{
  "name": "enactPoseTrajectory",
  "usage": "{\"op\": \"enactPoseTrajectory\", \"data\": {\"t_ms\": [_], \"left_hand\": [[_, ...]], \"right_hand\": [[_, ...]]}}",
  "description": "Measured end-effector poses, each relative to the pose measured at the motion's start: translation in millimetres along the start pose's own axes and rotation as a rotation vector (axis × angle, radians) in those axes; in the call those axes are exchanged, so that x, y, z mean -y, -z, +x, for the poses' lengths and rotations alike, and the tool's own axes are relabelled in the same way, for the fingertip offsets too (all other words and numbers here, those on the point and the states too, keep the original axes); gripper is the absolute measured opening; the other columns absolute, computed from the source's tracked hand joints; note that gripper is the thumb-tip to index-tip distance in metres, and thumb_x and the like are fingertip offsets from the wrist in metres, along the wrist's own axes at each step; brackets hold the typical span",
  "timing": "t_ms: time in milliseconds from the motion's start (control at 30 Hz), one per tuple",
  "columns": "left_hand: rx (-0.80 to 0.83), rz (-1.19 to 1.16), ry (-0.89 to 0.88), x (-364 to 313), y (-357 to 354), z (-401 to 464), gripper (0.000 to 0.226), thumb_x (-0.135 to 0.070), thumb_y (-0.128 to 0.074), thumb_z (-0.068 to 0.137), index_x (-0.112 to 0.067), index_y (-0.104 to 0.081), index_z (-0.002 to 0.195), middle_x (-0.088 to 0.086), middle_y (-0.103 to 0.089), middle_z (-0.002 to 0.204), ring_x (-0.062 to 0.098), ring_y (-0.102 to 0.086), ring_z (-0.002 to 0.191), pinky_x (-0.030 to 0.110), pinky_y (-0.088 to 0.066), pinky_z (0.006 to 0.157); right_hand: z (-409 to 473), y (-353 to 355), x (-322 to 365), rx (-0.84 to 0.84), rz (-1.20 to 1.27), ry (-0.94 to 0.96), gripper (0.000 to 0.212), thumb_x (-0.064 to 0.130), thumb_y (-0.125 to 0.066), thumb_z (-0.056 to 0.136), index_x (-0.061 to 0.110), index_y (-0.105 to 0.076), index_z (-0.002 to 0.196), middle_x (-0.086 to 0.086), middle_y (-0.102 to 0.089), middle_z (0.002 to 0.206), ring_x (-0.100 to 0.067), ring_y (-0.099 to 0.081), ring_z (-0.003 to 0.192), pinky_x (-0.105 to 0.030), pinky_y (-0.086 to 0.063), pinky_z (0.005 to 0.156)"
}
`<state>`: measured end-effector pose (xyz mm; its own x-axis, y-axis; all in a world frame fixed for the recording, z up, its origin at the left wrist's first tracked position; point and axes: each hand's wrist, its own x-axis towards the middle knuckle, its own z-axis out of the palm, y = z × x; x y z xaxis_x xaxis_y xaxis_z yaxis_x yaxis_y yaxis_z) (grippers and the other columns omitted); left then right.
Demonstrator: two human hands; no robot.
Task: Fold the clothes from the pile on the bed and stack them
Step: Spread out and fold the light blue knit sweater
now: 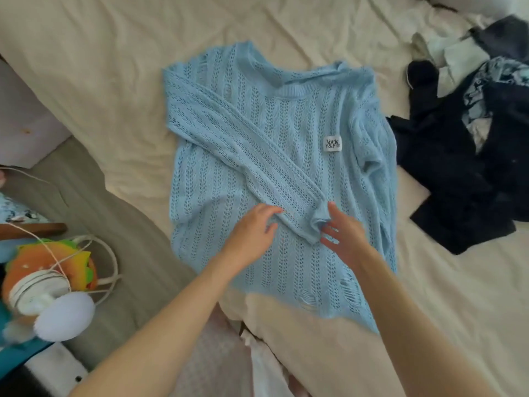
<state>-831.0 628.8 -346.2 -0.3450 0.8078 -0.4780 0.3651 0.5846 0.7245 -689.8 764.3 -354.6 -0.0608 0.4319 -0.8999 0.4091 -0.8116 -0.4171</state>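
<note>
A light blue open-knit sweater (286, 156) lies flat on the cream bed sheet (114, 67), neck away from me, with a small white label on its front. Its left sleeve (243, 156) is folded diagonally across the body and ends at a cuff near my hands. My left hand (252, 230) rests on the sleeve just beside the cuff, fingers relaxed. My right hand (343, 233) touches the cuff end with straight fingers. The right sleeve is tucked along the sweater's right side. The pile of unfolded clothes (469, 156), mostly dark, sits at the right.
A grey blanket (114, 224) runs along the bed's left edge. Beyond it at the lower left are an orange plush toy (48, 265), a white round device with cords (43, 293) and a white pad (65, 316). Pale fabric (217, 353) lies near me.
</note>
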Motion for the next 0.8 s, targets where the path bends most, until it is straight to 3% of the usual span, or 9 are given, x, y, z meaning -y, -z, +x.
{"op": "enactPoseTrajectory", "data": {"t_ms": [167,233,267,300,400,500,567,633,800], "left_hand": [[-0.054,0.293,0.060,33,7,14,0.056,-0.009,-0.051,0.093,-0.015,-0.030,0.145,0.005,-0.027,0.152,0.021,-0.022,0.140,0.032,-0.016,0.114],[-0.022,0.424,0.063,36,6,22,0.064,-0.011,-0.051,0.093,-0.020,-0.021,0.149,0.004,-0.014,0.157,0.024,-0.012,0.143,0.040,-0.012,0.117],[0.001,0.473,0.067,37,5,25,0.067,-0.012,-0.051,0.093,-0.022,-0.016,0.149,0.004,-0.009,0.158,0.025,-0.009,0.144,0.044,-0.011,0.117],[0.027,0.509,0.075,37,3,27,0.069,-0.013,-0.051,0.093,-0.023,-0.013,0.150,0.003,-0.005,0.158,0.026,-0.006,0.144,0.048,-0.011,0.117],[0.088,0.563,0.083,39,-4,27,0.070,-0.015,-0.049,0.094,-0.025,-0.008,0.150,0.000,0.001,0.159,0.026,-0.003,0.145,0.053,-0.013,0.115],[0.041,0.477,0.052,43,-8,16,0.060,-0.013,-0.045,0.096,-0.020,-0.019,0.149,0.003,-0.010,0.158,0.023,-0.010,0.145,0.043,-0.014,0.117],[-0.056,0.333,0.038,47,-4,7,0.050,-0.008,-0.044,0.096,-0.014,-0.035,0.144,0.007,-0.024,0.154,0.023,-0.021,0.142,0.035,-0.018,0.115],[-0.198,0.273,0.037,54,5,-1,0.043,-0.002,-0.046,0.093,-0.008,-0.046,0.136,0.012,-0.036,0.147,0.026,-0.031,0.137,0.035,-0.023,0.112],[-0.571,0.188,0.201,88,44,-3,0.046,0.003,-0.056,0.085,0.004,-0.044,0.130,0.023,-0.044,0.134,0.036,-0.039,0.126,0.042,-0.029,0.109]], "right_hand": [[25,-9,3,-0.111,-0.120,0.016,0.011,0.013,-0.062,0.090,0.008,-0.053,0.087,-0.013,-0.048,0.073,-0.021,-0.048,0.062,-0.032,-0.044,0.060],[30,-7,5,-0.168,-0.104,0.078,0.003,0.010,-0.052,0.092,0.010,-0.050,0.094,-0.023,-0.053,0.088,-0.011,-0.042,0.081,-0.038,-0.049,0.070],[32,-2,6,-0.198,-0.059,0.093,0.009,0.011,-0.047,0.093,0.009,-0.049,0.102,-0.026,-0.053,0.097,-0.032,-0.042,0.116,-0.040,-0.052,0.071],[32,3,7,-0.227,0.000,0.100,0.017,0.011,-0.044,0.094,0.009,-0.046,0.111,-0.021,-0.053,0.100,-0.028,-0.059,0.086,-0.037,-0.054,0.066],[35,25,10,-0.390,0.046,0.153,0.025,0.016,-0.040,0.096,0.010,-0.042,0.121,-0.011,-0.051,0.108,-0.023,-0.058,0.090,-0.028,-0.051,0.054],[39,45,11,-0.575,-0.004,0.174,0.022,0.020,-0.040,0.098,0.008,-0.043,0.116,-0.010,-0.051,0.105,-0.019,-0.055,0.070,-0.032,-0.049,0.052],[40,53,12,-0.554,-0.046,0.144,0.023,0.023,-0.041,0.098,0.008,-0.043,0.115,-0.011,-0.053,0.104,-0.020,-0.054,0.068,-0.036,-0.049,0.063],[38,54,9,-0.506,-0.175,0.166,0.037,0.026,-0.045,0.096,0.007,-0.040,0.128,-0.012,-0.054,0.115,-0.023,-0.055,0.090,-0.039,-0.046,0.083],[7,26,-14,-0.558,-0.790,0.685,0.057,0.023,-0.051,0.095,0.007,-0.030,0.145,-0.013,-0.028,0.153,-0.028,-0.024,0.141,-0.041,-0.019,0.115]]}}
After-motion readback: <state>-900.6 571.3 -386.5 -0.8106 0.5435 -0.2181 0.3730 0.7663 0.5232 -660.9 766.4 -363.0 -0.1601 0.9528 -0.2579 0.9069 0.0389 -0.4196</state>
